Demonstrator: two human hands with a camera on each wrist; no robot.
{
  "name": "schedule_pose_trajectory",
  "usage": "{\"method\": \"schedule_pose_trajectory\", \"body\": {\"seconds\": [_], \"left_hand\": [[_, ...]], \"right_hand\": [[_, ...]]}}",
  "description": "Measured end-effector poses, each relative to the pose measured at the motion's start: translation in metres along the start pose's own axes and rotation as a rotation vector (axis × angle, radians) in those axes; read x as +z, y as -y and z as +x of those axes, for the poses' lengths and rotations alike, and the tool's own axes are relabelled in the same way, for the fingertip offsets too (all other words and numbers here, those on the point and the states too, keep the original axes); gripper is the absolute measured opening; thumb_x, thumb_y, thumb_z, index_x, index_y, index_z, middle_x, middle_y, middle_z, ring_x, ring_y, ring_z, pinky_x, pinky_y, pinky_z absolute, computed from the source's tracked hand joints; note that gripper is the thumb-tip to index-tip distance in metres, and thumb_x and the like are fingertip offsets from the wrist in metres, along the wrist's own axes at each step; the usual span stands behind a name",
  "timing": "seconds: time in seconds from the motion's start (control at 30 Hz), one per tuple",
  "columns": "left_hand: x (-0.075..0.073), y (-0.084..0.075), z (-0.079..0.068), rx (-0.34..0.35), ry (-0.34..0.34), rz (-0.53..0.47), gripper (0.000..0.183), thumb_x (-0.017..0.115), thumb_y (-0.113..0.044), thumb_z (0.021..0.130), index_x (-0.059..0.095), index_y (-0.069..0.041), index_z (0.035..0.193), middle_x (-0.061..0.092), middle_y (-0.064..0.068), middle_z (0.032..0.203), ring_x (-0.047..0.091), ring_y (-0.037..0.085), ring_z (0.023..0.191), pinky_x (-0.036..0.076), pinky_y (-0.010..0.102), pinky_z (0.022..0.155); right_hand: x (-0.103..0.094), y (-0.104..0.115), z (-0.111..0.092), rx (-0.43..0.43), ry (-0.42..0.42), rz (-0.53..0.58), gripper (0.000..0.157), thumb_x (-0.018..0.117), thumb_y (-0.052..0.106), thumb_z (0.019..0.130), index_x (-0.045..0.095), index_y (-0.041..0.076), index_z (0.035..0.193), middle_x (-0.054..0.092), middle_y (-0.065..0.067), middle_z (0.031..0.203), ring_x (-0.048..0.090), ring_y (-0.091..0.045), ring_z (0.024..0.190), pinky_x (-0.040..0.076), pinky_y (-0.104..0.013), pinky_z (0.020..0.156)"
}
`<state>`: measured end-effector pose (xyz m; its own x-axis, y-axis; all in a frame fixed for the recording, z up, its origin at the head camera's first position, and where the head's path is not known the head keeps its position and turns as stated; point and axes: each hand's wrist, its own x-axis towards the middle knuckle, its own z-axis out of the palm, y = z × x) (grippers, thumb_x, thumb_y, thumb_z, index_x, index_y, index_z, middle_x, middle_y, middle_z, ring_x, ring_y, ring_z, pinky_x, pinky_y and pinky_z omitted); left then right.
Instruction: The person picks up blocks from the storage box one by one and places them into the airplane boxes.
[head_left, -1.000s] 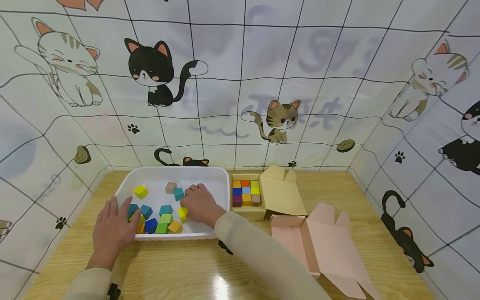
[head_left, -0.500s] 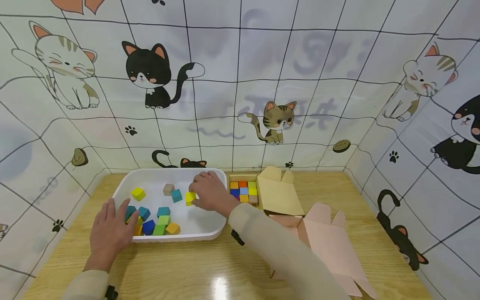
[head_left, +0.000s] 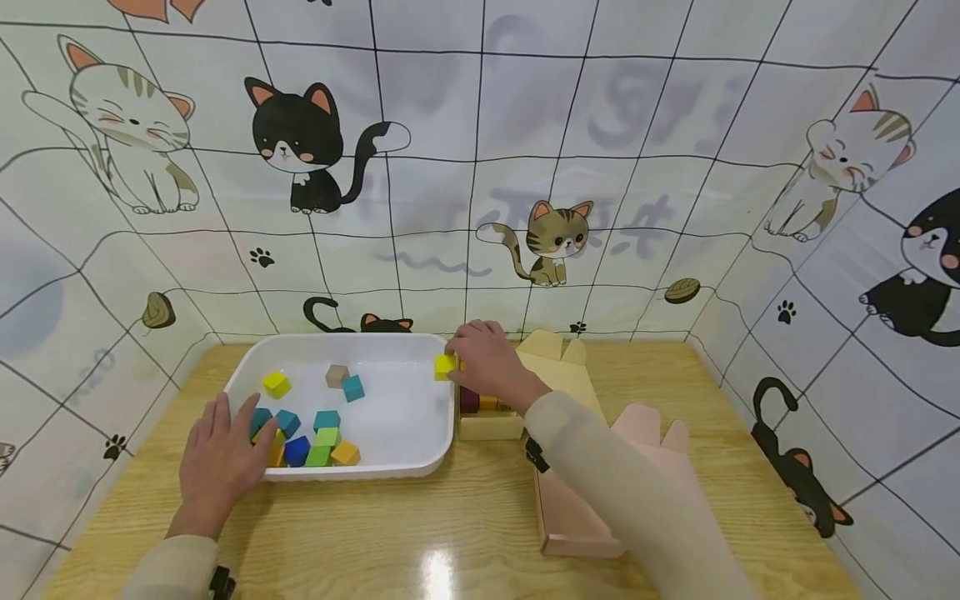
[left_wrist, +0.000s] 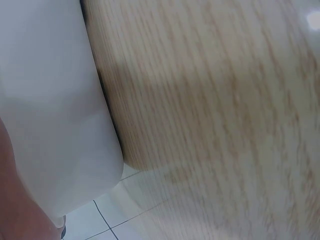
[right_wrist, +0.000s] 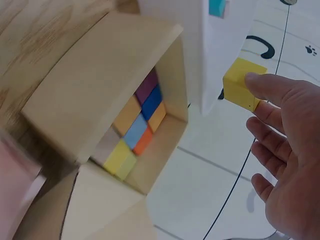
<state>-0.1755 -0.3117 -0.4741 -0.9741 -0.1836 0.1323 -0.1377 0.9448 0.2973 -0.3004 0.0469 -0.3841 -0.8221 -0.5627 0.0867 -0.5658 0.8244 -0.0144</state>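
Observation:
Between thumb and fingers my right hand (head_left: 491, 364) pinches a yellow cube (right_wrist: 242, 84), above the right rim of the white tray (head_left: 405, 433). Just under that hand stands the small cream box (head_left: 491, 428), its rows of coloured cubes partly covered in the head view but visible in the right wrist view. My left hand (head_left: 225, 462) rests on the tray's front left corner with its fingers extended. Several cubes lie in the tray: teal, green, orange, dark blue, a yellow cube (head_left: 276, 384) and a wooden cube (head_left: 337, 376). Some near the left fingers are partly hidden.
A pink box (head_left: 577, 521) with its lid folded out lies at the front right, partly behind the right sleeve. The cream box's lid (head_left: 573, 375) spreads rightward. Cat-patterned cloth (head_left: 420, 192) walls the back and sides of the wooden table (head_left: 360, 533).
My right hand has picked the yellow cube out of the tray and carried it up and right, to the edge of the cream box. The left hand stays at the tray's corner.

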Motion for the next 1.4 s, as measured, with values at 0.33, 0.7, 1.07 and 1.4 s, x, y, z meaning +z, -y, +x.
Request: {"method": "schedule_pose_trajectory", "body": {"seconds": [0.33, 0.7, 1.07, 1.4], "left_hand": [[-0.001, 0.001, 0.001, -0.001, 0.006, 0.006, 0.065, 0.033, -0.048, 0.102, 0.027, -0.004, 0.149, 0.006, 0.037, 0.156, 0.006, 0.054, 0.144, 0.008, 0.068, 0.117], [-0.003, 0.0, 0.001, 0.002, -0.004, 0.015, 0.065, 0.033, -0.047, 0.102, 0.028, -0.003, 0.149, 0.008, 0.037, 0.155, 0.008, 0.054, 0.143, 0.011, 0.069, 0.116], [0.0, 0.004, 0.002, 0.003, 0.005, 0.018, 0.067, 0.031, -0.05, 0.102, 0.026, -0.004, 0.15, 0.005, 0.037, 0.155, 0.005, 0.055, 0.143, 0.009, 0.069, 0.116], [0.0, 0.001, 0.001, -0.002, 0.004, 0.007, 0.065, 0.031, -0.049, 0.102, 0.027, -0.004, 0.149, 0.007, 0.036, 0.156, 0.007, 0.055, 0.144, 0.01, 0.069, 0.116]], "right_hand": [[0.005, -0.028, -0.019, 0.044, 0.037, 0.014, 0.035, 0.07, 0.04, 0.087, 0.07, 0.021, 0.116, 0.064, 0.001, 0.123, 0.05, -0.024, 0.125, 0.033, -0.047, 0.115], [0.02, -0.032, -0.033, -0.033, 0.134, 0.064, 0.027, 0.072, 0.037, 0.086, 0.074, 0.022, 0.108, 0.068, 0.002, 0.117, 0.051, -0.027, 0.127, 0.031, -0.051, 0.114], [0.031, -0.024, -0.031, -0.049, 0.182, 0.078, 0.027, 0.074, 0.038, 0.085, 0.075, 0.022, 0.108, 0.068, 0.002, 0.12, 0.05, -0.025, 0.126, 0.032, -0.049, 0.114], [0.04, -0.021, -0.023, -0.039, 0.193, 0.047, 0.018, 0.077, 0.037, 0.082, 0.078, 0.026, 0.096, 0.071, 0.007, 0.105, 0.056, -0.024, 0.117, 0.036, -0.051, 0.11]]}}
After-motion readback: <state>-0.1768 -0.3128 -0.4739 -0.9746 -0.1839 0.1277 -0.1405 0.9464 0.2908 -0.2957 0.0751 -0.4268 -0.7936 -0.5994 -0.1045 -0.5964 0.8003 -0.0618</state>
